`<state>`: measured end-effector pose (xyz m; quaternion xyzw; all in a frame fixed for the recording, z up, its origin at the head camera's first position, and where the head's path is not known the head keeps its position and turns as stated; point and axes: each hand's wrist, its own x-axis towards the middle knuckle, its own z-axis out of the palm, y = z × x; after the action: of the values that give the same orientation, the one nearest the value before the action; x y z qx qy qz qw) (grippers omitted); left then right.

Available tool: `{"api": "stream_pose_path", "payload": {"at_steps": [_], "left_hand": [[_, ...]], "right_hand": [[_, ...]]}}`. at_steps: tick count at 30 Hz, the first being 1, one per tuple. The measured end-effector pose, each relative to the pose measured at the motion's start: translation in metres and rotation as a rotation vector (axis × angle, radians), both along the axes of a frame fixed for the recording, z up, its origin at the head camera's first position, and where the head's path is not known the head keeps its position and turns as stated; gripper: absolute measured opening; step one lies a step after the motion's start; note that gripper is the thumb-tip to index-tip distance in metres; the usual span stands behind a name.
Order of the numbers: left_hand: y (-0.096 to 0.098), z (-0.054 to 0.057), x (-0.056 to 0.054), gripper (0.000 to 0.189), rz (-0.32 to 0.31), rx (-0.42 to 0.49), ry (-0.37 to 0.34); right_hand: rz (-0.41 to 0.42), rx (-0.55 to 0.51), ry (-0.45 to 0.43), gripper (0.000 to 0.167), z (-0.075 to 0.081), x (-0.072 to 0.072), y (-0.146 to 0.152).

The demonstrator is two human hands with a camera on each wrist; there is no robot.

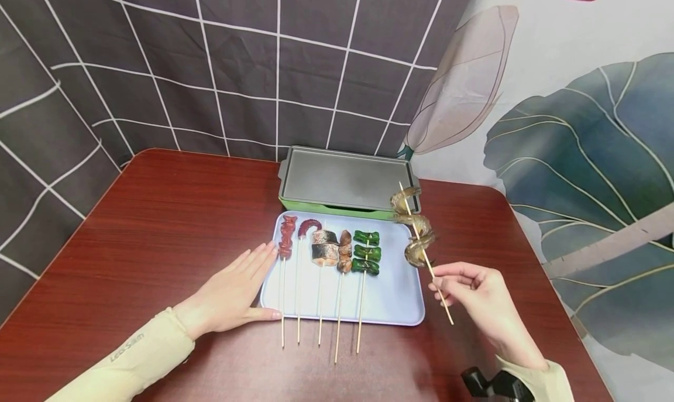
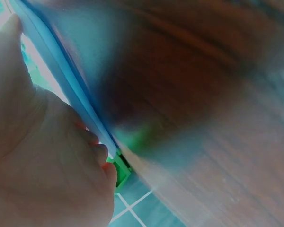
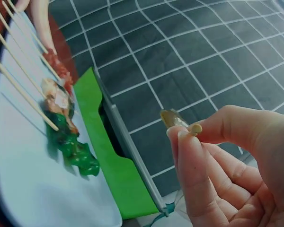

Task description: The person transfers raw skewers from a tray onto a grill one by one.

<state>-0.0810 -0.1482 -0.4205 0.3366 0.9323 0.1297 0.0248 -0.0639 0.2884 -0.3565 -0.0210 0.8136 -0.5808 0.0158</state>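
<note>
My right hand (image 1: 474, 294) pinches the wooden stick of a shrimp skewer (image 1: 418, 229) between thumb and fingers, above the right edge of a pale blue tray (image 1: 397, 285). In the right wrist view the stick's end (image 3: 195, 129) points at the camera. With fingers straight, my left hand (image 1: 231, 294) rests against the tray's left edge. Across the tray lie a red meat skewer (image 1: 286, 235), a tentacle skewer (image 1: 308, 226), a fish skewer (image 1: 325, 253), a brown meat skewer (image 1: 344, 253) and a green pepper skewer (image 1: 367, 253), their sticks overhanging its front edge.
Directly behind the tray stands a grill with a flat grey plate (image 1: 342, 179) and green base (image 1: 300, 205). The brown wooden table (image 1: 174, 226) meets a dark grid-patterned cloth (image 1: 237, 57) at the back and a leaf-printed cloth (image 1: 579, 156) at the right.
</note>
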Motion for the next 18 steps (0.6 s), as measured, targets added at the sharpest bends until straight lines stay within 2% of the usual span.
{"api": "stream_pose_path", "payload": {"at_steps": [5,11,18], "left_hand": [[0.001,-0.001,0.0,0.106,0.001,0.003,0.001],[0.001,-0.001,0.0,0.106,-0.003,-0.001,0.014],[0.001,-0.002,0.0,0.106,0.001,-0.001,0.007]], "right_hand": [[-0.055,-0.053,0.013,0.018,-0.002,-0.025,-0.001],[-0.119,-0.117,-0.017,0.02,-0.007,-0.061,-0.006],[-0.129,-0.164,-0.065,0.028,-0.013,-0.102,-0.013]]}}
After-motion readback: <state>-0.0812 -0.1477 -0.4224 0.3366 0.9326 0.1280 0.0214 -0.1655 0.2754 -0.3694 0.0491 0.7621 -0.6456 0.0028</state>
